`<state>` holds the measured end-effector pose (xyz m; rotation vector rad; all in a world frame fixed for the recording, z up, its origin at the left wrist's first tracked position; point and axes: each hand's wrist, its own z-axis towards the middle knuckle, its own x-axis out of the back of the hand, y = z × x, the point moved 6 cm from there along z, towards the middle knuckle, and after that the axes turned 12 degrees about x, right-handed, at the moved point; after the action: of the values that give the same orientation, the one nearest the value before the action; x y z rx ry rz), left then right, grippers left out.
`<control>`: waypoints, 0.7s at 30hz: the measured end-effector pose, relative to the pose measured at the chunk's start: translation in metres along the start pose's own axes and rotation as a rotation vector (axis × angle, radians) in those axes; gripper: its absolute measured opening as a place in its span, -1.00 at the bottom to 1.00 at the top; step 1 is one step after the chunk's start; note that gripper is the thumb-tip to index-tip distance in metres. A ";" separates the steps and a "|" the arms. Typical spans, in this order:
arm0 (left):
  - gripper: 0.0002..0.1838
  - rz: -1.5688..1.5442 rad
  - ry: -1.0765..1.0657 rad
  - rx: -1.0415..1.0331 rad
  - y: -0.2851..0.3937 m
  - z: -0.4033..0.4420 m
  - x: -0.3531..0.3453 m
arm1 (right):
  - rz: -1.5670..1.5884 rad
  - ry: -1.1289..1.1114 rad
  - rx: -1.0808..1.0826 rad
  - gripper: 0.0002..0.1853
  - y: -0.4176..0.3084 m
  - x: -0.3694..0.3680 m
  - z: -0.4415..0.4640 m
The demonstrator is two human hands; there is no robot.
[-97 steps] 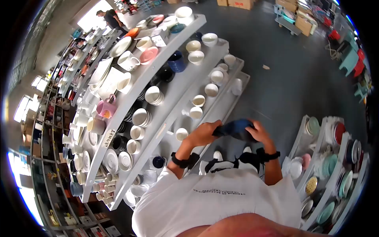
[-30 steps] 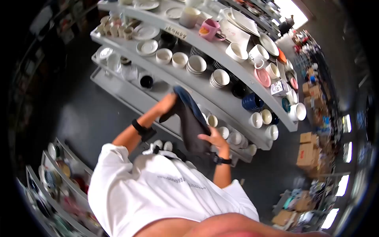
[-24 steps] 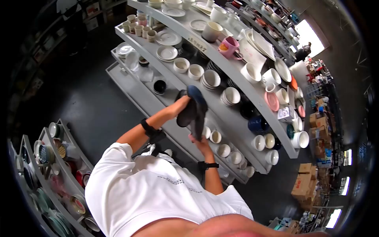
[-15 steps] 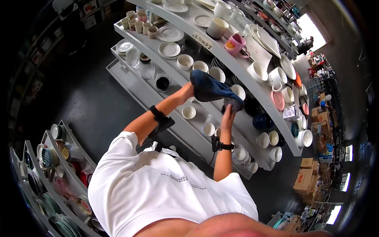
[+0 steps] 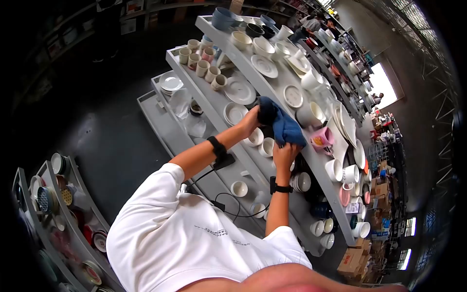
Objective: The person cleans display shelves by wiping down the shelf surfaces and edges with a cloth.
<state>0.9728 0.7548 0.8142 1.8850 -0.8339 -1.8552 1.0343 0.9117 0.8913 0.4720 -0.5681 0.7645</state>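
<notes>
A blue cloth (image 5: 288,130) is stretched between my two hands, above the shelf's bowls and plates. My left hand (image 5: 250,121) is closed around its left end, where a dark, rounded part (image 5: 266,112) shows. I cannot tell whether that part is darker cloth or a separate thing inside it. My right hand (image 5: 286,155) pinches the cloth's lower right end, close to the edge of the upper shelf. Beneath and beside my hands are a white bowl (image 5: 266,147) and a stack of white plates (image 5: 235,114).
The grey tiered shelf (image 5: 331,207) carries several cups, bowls and plates. A pink mug (image 5: 323,139) stands near the upper shelf's edge, right of my right hand. Another rack (image 5: 90,204) of dishes is at left. Cardboard boxes (image 5: 351,260) sit at lower right.
The view has shifted, bringing more of the upper shelf into sight. Both hands, still on the cloth, now appear nearer the upper shelf's edge. The cloth hangs down more steeply and shows more blue.
</notes>
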 end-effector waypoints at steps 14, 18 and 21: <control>-0.19 0.752 0.188 -0.356 0.022 0.007 0.009 | -0.107 -0.318 -0.055 -0.55 -0.004 -0.067 0.062; -0.53 0.550 0.380 -0.328 0.030 0.015 0.034 | -0.079 -0.438 -0.130 -0.71 0.003 -0.078 0.094; -0.71 0.463 0.464 -0.248 0.051 0.018 0.055 | 0.093 -0.534 -0.276 -0.62 0.012 -0.091 0.119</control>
<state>0.9454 0.6833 0.8031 1.6855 -0.7544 -1.1283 0.9363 0.8038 0.9256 0.3934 -1.1841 0.6334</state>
